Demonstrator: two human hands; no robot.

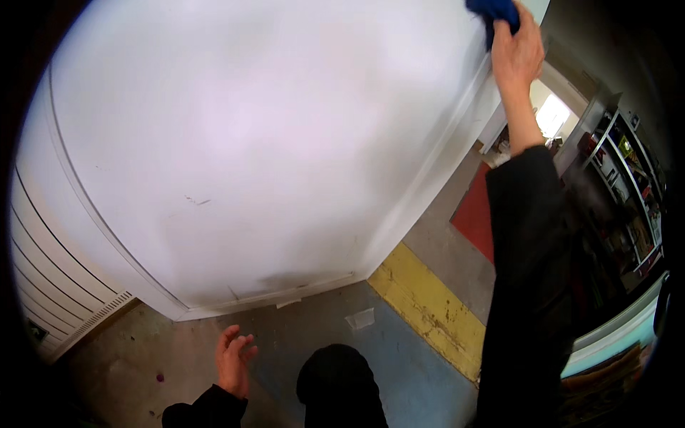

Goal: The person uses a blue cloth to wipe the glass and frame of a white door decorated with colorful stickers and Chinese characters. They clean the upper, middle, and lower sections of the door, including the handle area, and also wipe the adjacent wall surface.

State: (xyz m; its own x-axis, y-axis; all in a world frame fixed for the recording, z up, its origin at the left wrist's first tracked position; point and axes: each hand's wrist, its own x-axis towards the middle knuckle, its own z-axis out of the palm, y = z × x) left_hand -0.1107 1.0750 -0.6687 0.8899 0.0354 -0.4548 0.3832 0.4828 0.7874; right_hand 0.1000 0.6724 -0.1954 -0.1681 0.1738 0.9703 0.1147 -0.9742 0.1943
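Raised at the top right, my right hand (516,56) grips a blue cloth (495,16) against the right edge of a large white panel (278,139). The panel's face carries a few small dark marks, and its raised border shows grey smudges. My left hand (234,356) hangs low in front of the panel's bottom edge, holding nothing, its fingers apart and slightly curled. Both arms are in black sleeves.
A louvred white panel (59,283) stands at the left. The floor has a yellow stripe (433,310), a blue area (423,369) and a red patch (476,214). Stocked shelves (626,176) line the right side, past a bright opening.
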